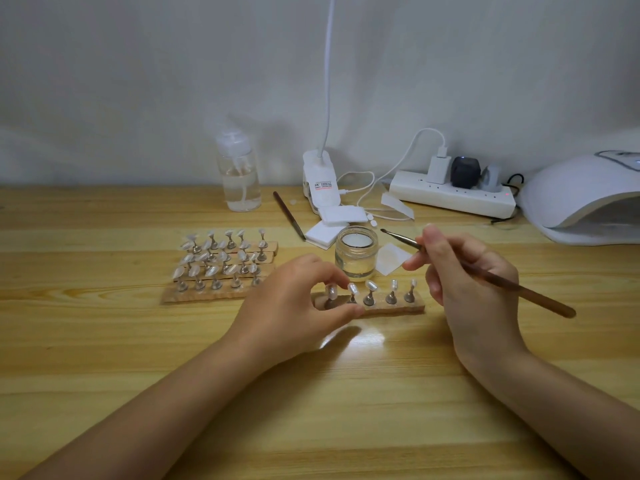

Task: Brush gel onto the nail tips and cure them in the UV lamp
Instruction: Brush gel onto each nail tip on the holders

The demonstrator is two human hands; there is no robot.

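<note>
The nail tips look light, stiff and glossy, so they are best steadied by the strip beneath, not by their wet faces. Five pearly tips stand on metal pegs mid-worktop. The left hand pinches the leftmost peg; the right hand pinches the brush above the jar.

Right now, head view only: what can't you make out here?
- UV lamp: cut off by the right edge; its inside is in shadow.
- Left end of the near strip: covered by the left hand.
- Brush mid-handle: hidden inside the right hand.
- Gel on the nail tips: too small to tell.
- Label on the clip lamp: too blurred to read.
</note>
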